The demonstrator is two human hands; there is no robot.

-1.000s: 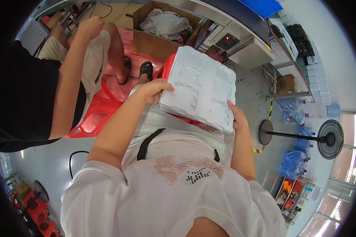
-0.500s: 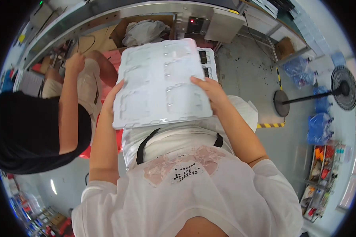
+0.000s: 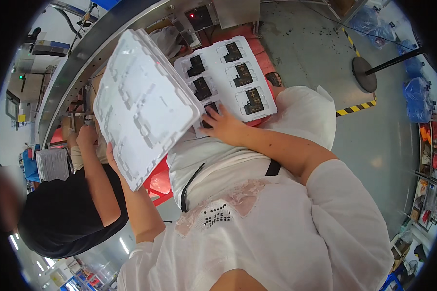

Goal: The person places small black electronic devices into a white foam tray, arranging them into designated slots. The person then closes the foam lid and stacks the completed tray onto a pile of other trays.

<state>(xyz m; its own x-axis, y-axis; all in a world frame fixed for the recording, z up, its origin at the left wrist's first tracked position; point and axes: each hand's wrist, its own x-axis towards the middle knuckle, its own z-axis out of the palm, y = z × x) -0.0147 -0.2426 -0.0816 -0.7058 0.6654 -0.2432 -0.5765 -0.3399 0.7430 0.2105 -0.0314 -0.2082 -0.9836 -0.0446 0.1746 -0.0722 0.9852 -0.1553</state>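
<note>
At eight o'clock a co-worker in a black top (image 3: 73, 208) sits with one forearm raised, that person's hand (image 3: 86, 137) just beside a long metal frame (image 3: 80, 68) which curves up toward eleven. A pile of pale sheets (image 3: 57, 165) stands near that arm.

At nine o'clock the person's left hand (image 3: 112, 157) has its grip closed on the near left edge of a stack of white trays (image 3: 145, 109). The stack fills ten o'clock, tilted up off the lap, its moulded upper face showing shallow recesses; its right corner overlaps the tray beside it.

That filled tray (image 3: 222, 80) lies flatter at twelve o'clock, above the lap, with red material showing under its edges. Six flat black pieces (image 3: 243, 74) sit in its recesses — three in each column.

The right hand (image 3: 228, 128) comes in from four o'clock and reaches over the tray's near left part, fingers slightly spread over the nearest piece of the left column. Whether its grip is holding that piece — or only touching it — cannot be told.

Farther right, at two o'clock, a round black fan base (image 3: 364, 74) stands on the floor near yellow-and-black tape (image 3: 357, 109). Wrapped blue water jugs (image 3: 417, 99) stand beyond, and shelves (image 3: 428, 184) with mixed goods line three o'clock.
</note>
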